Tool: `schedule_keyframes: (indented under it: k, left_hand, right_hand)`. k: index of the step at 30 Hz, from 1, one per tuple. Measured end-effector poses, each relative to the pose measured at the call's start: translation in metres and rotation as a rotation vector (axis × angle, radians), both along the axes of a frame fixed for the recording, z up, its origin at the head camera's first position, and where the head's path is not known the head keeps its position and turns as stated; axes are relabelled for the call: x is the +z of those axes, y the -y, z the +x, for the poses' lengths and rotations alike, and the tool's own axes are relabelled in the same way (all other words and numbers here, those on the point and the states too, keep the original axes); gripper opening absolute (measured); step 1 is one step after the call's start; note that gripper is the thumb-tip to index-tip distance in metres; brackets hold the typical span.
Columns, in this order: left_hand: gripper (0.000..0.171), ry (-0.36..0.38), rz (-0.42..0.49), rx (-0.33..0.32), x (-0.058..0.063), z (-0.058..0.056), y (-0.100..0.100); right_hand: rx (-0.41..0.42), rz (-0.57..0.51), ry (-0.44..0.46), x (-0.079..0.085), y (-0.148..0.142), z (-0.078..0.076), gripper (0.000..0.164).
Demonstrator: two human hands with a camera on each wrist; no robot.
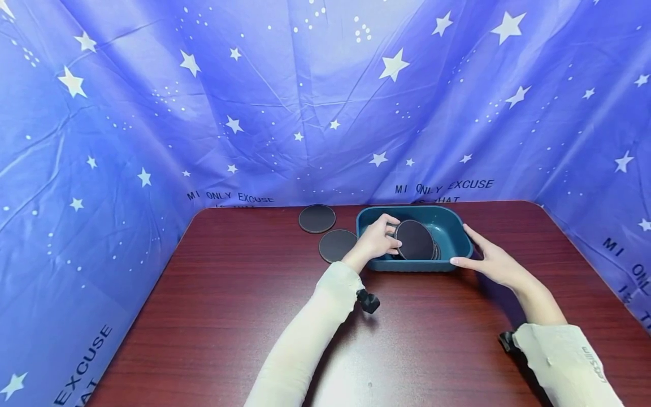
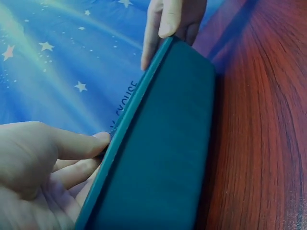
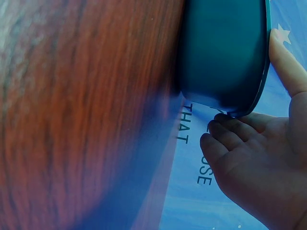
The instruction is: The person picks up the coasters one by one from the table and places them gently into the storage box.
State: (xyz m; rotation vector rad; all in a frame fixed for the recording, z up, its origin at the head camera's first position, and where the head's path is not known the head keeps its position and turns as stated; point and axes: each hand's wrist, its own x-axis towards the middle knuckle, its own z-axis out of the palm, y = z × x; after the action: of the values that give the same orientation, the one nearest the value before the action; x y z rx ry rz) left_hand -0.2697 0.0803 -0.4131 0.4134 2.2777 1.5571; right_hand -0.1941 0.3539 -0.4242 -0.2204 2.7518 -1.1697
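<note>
Head view: left hand is inside the teal rectangular tub, thumb and fingers pinching the left edge of a dark round coaster. Layered edges show at its right, so probably a stack; count unclear. Right hand holds the tub's right end, thumb on the near rim, fingers round the end wall. Far loose coaster and near loose coaster lie on the tabletop, left of the tub, the near one partly hidden. Risk: an edge-only pinch could let the coaster slip, or the layers slide apart. Coaster looks thin, flat, near-black, matte, with a paler edge line; sits tilted.

Left wrist view: left thumb and fingers are narrow, just a dark sliver between them at the rim; tub wall hides the rest. Knuckles could catch that rim and nudge the tub.

Right wrist view: right thumb lies along the side wall, fingers touch the end, hand spread wide round the corner. Light corner hold, so a bump could swivel the tub. Its outer wall looks smooth, dark teal; no coasters visible here.
</note>
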Motion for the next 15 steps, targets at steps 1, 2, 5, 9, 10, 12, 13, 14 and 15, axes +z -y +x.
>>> schedule_keyframes:
  k: [1, 2, 5, 9, 10, 12, 13, 14, 15]
  left_hand:
    - [0.048, -0.008, -0.019, 0.003, -0.0004, 0.0003, -0.0011]
    - [0.047, -0.016, -0.039, 0.009, -0.0006, 0.0006, -0.0021]
    - [0.047, -0.052, -0.113, 0.021, -0.0012, 0.0011, -0.0041]
    - [0.048, -0.102, -0.229, 0.005, -0.0006, 0.0015, -0.004]
    - [0.048, -0.108, -0.245, -0.002, -0.0004, 0.0015, -0.0036]
    - [0.047, -0.125, -0.269, -0.018, 0.0004, 0.0013, -0.0022]
    - [0.047, -0.133, -0.273, -0.025, 0.0009, 0.0011, -0.0013]
    - [0.045, -0.137, -0.268, -0.028, 0.0013, 0.0009, -0.0002]
    - [0.045, -0.135, -0.25, -0.034, 0.0017, 0.0005, 0.0009]
  right_hand:
    - [0.0, 0.001, 0.0, -0.0002, 0.0, -0.0001, 0.101]
    - [0.001, 0.001, 0.001, -0.0002, 0.0001, -0.0002, 0.101]
    - [0.001, 0.004, 0.001, -0.0003, 0.0003, -0.0004, 0.101]
    - [-0.002, 0.009, -0.001, 0.0, 0.0004, -0.0004, 0.101]
    - [-0.002, 0.009, -0.002, 0.0002, 0.0004, -0.0004, 0.101]
    - [-0.003, 0.009, -0.001, 0.0006, 0.0005, -0.0004, 0.101]
    - [-0.003, 0.009, -0.002, 0.0007, 0.0005, -0.0004, 0.101]
    - [-0.003, 0.009, -0.001, 0.0008, 0.0006, -0.0004, 0.101]
    - [-0.003, 0.01, 0.001, 0.0008, 0.0006, -0.0003, 0.101]
